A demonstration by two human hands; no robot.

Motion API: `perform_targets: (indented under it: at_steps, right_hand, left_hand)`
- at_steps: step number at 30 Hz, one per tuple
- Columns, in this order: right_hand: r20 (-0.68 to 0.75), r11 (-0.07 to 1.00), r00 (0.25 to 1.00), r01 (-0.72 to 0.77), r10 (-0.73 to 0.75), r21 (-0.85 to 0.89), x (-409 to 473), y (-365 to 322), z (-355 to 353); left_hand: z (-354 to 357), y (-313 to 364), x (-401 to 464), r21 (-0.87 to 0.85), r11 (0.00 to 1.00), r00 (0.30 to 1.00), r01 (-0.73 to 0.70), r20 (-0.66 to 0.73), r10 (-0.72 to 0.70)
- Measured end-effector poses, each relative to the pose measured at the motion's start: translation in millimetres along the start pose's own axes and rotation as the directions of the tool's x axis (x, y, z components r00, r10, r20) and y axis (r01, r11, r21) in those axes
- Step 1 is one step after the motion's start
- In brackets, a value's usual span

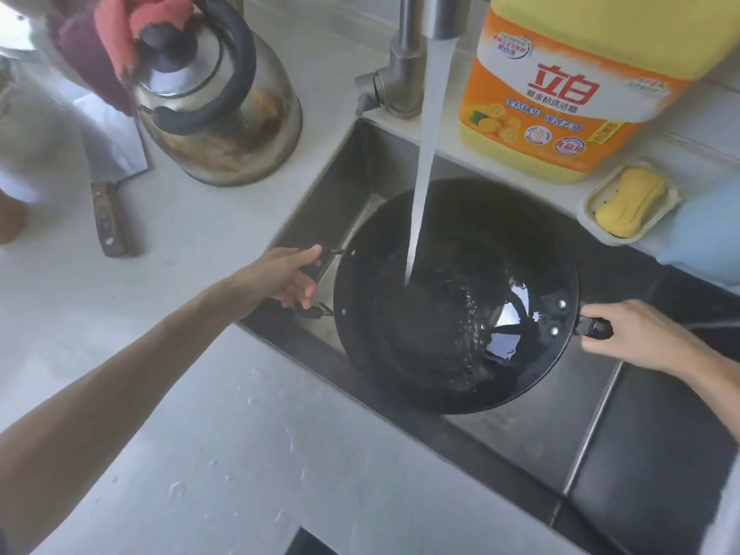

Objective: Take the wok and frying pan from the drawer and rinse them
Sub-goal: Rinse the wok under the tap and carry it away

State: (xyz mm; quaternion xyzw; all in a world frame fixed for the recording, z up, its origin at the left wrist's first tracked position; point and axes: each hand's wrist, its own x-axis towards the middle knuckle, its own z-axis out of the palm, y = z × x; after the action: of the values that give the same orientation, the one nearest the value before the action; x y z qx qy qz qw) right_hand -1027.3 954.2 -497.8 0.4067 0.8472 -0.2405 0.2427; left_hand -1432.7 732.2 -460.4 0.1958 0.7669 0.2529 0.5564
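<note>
Steel kettle (216, 110) with black handle, red cloth (132, 30) draped on it, stands on the bench (208, 434); cleaver (110, 186) beside it. Yellow detergent jug (568, 86) behind a soap dish (629, 202) holding yellow soap.

Water is pouring from the tap (424, 18) into the black wok (456, 298) over the sink (352, 170). The left hand (286, 276) is gripping its small side handle; the right hand (632, 332) is gripping the long handle opposite.
</note>
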Motion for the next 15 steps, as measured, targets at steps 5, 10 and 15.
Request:
perform_targets:
  at_steps: [5,10,15]
  right_hand:
    - [0.119,0.999,0.992,0.032,-0.029,-0.017,16.4,-5.4,19.8]
    - [0.158,0.998,0.987,0.039,-0.033,-0.039,46.6,1.0,29.4]
    - [0.197,0.999,0.98,0.047,-0.042,-0.021,64.2,-3.2,37.3]
  left_hand:
    - [9.6,-16.5,27.5,-0.022,0.997,0.996,0.077,-0.038,-0.078]
    - [15.9,-23.7,50.2,-0.035,0.988,0.979,0.152,-0.132,-0.155]
    - [21.0,-26.5,62.0,-0.069,0.971,0.961,0.228,-0.146,-0.236]
